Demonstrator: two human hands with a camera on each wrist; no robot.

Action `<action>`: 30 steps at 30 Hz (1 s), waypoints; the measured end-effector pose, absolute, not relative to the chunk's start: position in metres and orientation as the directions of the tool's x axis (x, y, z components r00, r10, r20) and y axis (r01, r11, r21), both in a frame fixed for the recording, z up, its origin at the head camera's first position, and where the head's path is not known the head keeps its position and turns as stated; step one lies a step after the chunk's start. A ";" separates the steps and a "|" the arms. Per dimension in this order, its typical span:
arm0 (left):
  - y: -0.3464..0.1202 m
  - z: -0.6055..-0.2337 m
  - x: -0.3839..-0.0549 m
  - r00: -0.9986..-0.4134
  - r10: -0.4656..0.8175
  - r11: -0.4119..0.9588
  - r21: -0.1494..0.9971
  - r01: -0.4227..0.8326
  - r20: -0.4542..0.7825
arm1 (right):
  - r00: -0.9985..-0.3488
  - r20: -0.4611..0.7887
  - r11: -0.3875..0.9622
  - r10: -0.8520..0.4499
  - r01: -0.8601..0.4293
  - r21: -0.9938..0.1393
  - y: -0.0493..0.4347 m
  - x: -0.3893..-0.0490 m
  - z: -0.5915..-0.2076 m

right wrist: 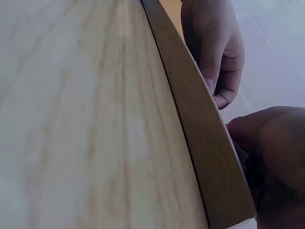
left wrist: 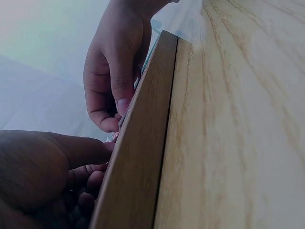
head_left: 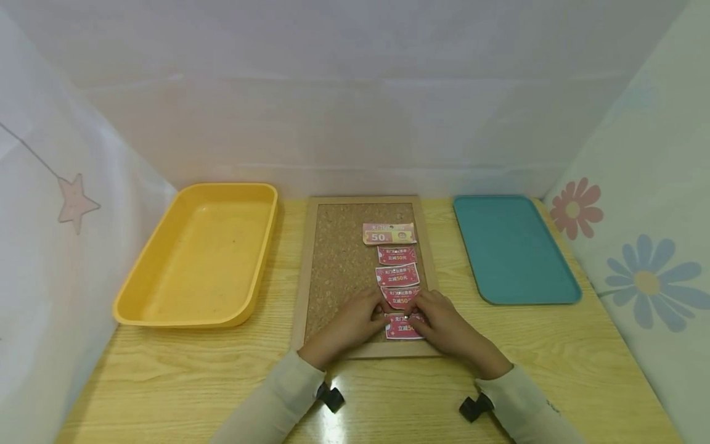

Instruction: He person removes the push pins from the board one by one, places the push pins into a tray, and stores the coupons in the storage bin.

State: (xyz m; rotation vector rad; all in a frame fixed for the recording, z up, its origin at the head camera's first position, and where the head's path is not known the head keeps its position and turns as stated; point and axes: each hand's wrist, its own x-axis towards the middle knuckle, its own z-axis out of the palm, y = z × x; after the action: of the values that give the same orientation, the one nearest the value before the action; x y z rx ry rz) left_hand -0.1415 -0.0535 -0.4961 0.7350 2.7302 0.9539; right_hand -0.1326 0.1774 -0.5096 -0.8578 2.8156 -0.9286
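Note:
A cork board (head_left: pixel 339 259) in a wooden frame lies on the table. The lowest pink coupon (head_left: pixel 397 333) lies near its bottom right, with a small pale pin head (head_left: pixel 406 317) at its top. My left hand (head_left: pixel 357 317) holds this coupon by its upper left corner between thumb and curled fingers. From the right, my right hand (head_left: pixel 440 320) pinches its upper right part beside the pin, covering some of the print. Several pink coupons (head_left: pixel 396 275) form a column above. In both wrist views, the frame's edge (left wrist: pixel 143 138) hides most of the fingertip contact.
On the left stands a deep yellow tray (head_left: pixel 208 259), and a flat teal tray (head_left: pixel 518 253) lies on the right. The wood-grain table (head_left: pixel 383 401) extends in front of the board. White cloth (head_left: pixel 355 123) hangs behind and at both sides.

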 end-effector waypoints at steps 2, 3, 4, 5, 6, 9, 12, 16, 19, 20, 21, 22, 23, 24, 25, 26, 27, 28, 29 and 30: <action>-0.053 -0.496 -0.142 -0.866 0.500 0.677 0.617 0.401 0.015 | -0.845 0.113 0.666 -0.522 -0.487 -0.565 0.178 -0.133 -0.511; -0.053 -0.496 -0.142 -0.865 0.501 0.677 0.614 0.405 0.017 | -0.846 0.112 0.665 -0.521 -0.485 -0.568 0.178 -0.133 -0.511; -0.053 -0.496 -0.142 -0.865 0.502 0.678 0.612 0.407 0.018 | -0.847 0.111 0.665 -0.520 -0.483 -0.569 0.178 -0.133 -0.511; -0.053 -0.496 -0.142 -0.865 0.502 0.678 0.611 0.408 0.019 | -0.847 0.112 0.664 -0.519 -0.482 -0.571 0.178 -0.133 -0.511; -0.053 -0.497 -0.142 -0.864 0.503 0.678 0.610 0.409 0.021 | -0.848 0.110 0.662 -0.519 -0.479 -0.576 0.178 -0.133 -0.511; -0.053 -0.497 -0.142 -0.865 0.502 0.679 0.608 0.411 0.024 | -0.849 0.107 0.659 -0.517 -0.475 -0.584 0.179 -0.132 -0.510; -0.053 -0.496 -0.142 -0.867 0.498 0.682 0.607 0.408 0.023 | -0.848 0.110 0.656 -0.518 -0.476 -0.585 0.179 -0.132 -0.510; -0.053 -0.497 -0.141 -0.872 0.490 0.684 0.613 0.396 0.016 | -0.843 0.128 0.647 -0.522 -0.489 -0.585 0.179 -0.133 -0.512; -0.053 -0.498 -0.141 -0.874 0.487 0.683 0.619 0.388 0.011 | -0.839 0.143 0.641 -0.525 -0.501 -0.581 0.180 -0.134 -0.516; -0.054 -0.498 -0.141 -0.874 0.485 0.682 0.621 0.385 0.009 | -0.838 0.146 0.640 -0.525 -0.502 -0.581 0.180 -0.134 -0.517; -0.054 -0.497 -0.140 -0.875 0.485 0.683 0.622 0.384 0.008 | -0.838 0.149 0.639 -0.525 -0.504 -0.581 0.180 -0.134 -0.518; -0.054 -0.497 -0.140 -0.875 0.484 0.683 0.622 0.383 0.007 | -0.836 0.155 0.638 -0.526 -0.508 -0.579 0.181 -0.134 -0.519; -0.054 -0.497 -0.140 -0.875 0.484 0.682 0.623 0.383 0.007 | -0.836 0.159 0.636 -0.525 -0.510 -0.579 0.181 -0.135 -0.519; -0.054 -0.497 -0.140 -0.875 0.484 0.682 0.624 0.382 0.006 | -0.836 0.162 0.635 -0.524 -0.511 -0.580 0.181 -0.135 -0.519; -0.054 -0.497 -0.140 -0.875 0.484 0.681 0.626 0.380 0.005 | -0.836 0.164 0.632 -0.524 -0.511 -0.583 0.181 -0.135 -0.519; -0.054 -0.497 -0.140 -0.875 0.484 0.681 0.626 0.380 0.005 | -0.837 0.161 0.632 -0.523 -0.507 -0.587 0.180 -0.135 -0.518; -0.053 -0.497 -0.140 -0.874 0.486 0.680 0.626 0.381 0.005 | -0.839 0.157 0.635 -0.521 -0.504 -0.586 0.180 -0.135 -0.518; -0.053 -0.497 -0.140 -0.873 0.487 0.679 0.627 0.382 0.005 | -0.840 0.154 0.635 -0.521 -0.501 -0.588 0.180 -0.135 -0.517; -0.053 -0.497 -0.141 -0.872 0.489 0.677 0.627 0.385 0.008 | -0.842 0.147 0.636 -0.520 -0.496 -0.591 0.180 -0.135 -0.517; -0.053 -0.497 -0.141 -0.872 0.490 0.676 0.627 0.386 0.008 | -0.843 0.143 0.637 -0.519 -0.493 -0.593 0.180 -0.135 -0.516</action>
State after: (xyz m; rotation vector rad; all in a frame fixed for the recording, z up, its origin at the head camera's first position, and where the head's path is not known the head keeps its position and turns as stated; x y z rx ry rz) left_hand -0.1408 -0.0531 -0.4968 0.7181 2.7268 0.9648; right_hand -0.1349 0.1802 -0.5161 -0.8673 2.8053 -0.9962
